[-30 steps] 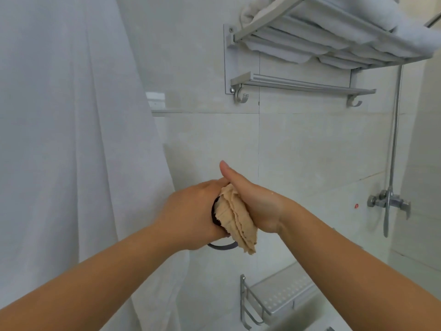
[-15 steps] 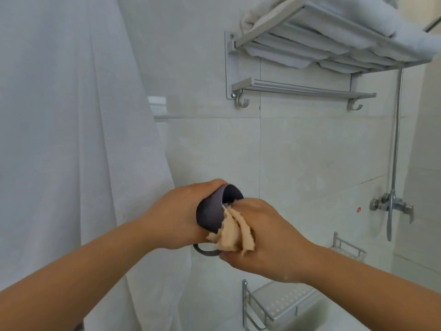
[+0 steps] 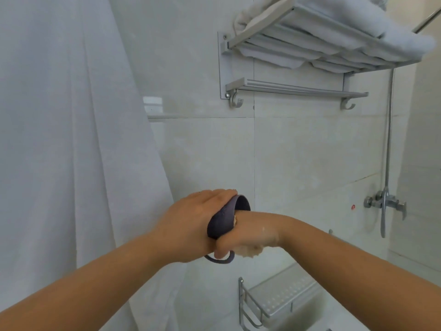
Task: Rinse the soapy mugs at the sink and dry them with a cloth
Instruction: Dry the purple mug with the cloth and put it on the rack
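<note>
The mug (image 3: 220, 219) is being held up in mid-air before the tiled wall (image 3: 298, 158), tilted, its handle hanging below. The left hand (image 3: 188, 225) is cupping its outer side, fingers curled round it. The right hand (image 3: 248, 232) is clenching a cloth (image 3: 250, 251) against the mug's mouth, fingers curled tight. A curtain (image 3: 71, 139) is hanging left; a towel rack (image 3: 310, 51) is above, a wire shelf (image 3: 274, 304) below.

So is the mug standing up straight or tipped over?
Tipped. The mug lies sideways in the left hand, its open rim facing away and its handle hanging underneath.
</note>
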Demonstrator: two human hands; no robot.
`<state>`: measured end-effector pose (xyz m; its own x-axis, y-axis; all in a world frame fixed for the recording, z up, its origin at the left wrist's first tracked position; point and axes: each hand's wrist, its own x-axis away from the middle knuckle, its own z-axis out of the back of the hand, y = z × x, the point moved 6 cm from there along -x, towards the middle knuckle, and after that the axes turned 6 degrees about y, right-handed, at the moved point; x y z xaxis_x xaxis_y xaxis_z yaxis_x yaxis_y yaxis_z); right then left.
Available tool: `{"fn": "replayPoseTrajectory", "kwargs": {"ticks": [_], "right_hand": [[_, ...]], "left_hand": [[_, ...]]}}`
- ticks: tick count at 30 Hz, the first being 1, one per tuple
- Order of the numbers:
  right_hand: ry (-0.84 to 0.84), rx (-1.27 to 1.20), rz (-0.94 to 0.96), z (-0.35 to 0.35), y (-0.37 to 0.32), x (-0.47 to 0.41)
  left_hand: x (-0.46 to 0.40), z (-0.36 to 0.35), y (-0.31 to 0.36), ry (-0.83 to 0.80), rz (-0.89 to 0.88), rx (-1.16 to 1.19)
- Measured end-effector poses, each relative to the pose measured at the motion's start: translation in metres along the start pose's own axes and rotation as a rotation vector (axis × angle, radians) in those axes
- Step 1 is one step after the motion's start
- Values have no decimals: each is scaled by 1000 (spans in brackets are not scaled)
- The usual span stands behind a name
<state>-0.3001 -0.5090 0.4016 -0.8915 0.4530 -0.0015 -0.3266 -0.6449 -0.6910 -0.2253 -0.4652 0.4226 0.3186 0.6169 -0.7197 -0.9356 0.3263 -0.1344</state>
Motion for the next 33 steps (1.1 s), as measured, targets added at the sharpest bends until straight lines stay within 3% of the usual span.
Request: {"fn": "replayPoseTrajectory", "kwargs": {"ticks": [6,9,11,15,17,22,24,26,28,31,33], "right_hand": [[30,-1006,125,4,-2,-1],[25,-1073,144,-2,4,-6],[58,-785,72,-4,9,-5],[-59,225,-70,-2,10,8],[-89,486,-38,1,8,11],[-48,1155,189,4,11,8],[91,1416,507,6,2,8],[254,1447,747,8,-9,14],[282,1417,824,4,-10,15],[314,1346,708,-1,-4,9],[243,1183,508,-2,2,4]], "left_hand": [[13,-9,-2,214,-84,-106],[16,-12,-2,172,-73,-78],[13,-10,-5,66,-28,0],[6,-9,-14,-207,194,231],[2,-5,-13,-243,231,308],[-9,6,-8,-313,236,367],[-10,11,-8,-344,253,389],[-9,14,-8,-389,271,410],[-8,15,-7,-449,280,423],[-10,17,-9,-504,290,410],[-12,20,-11,-493,298,419]]}}
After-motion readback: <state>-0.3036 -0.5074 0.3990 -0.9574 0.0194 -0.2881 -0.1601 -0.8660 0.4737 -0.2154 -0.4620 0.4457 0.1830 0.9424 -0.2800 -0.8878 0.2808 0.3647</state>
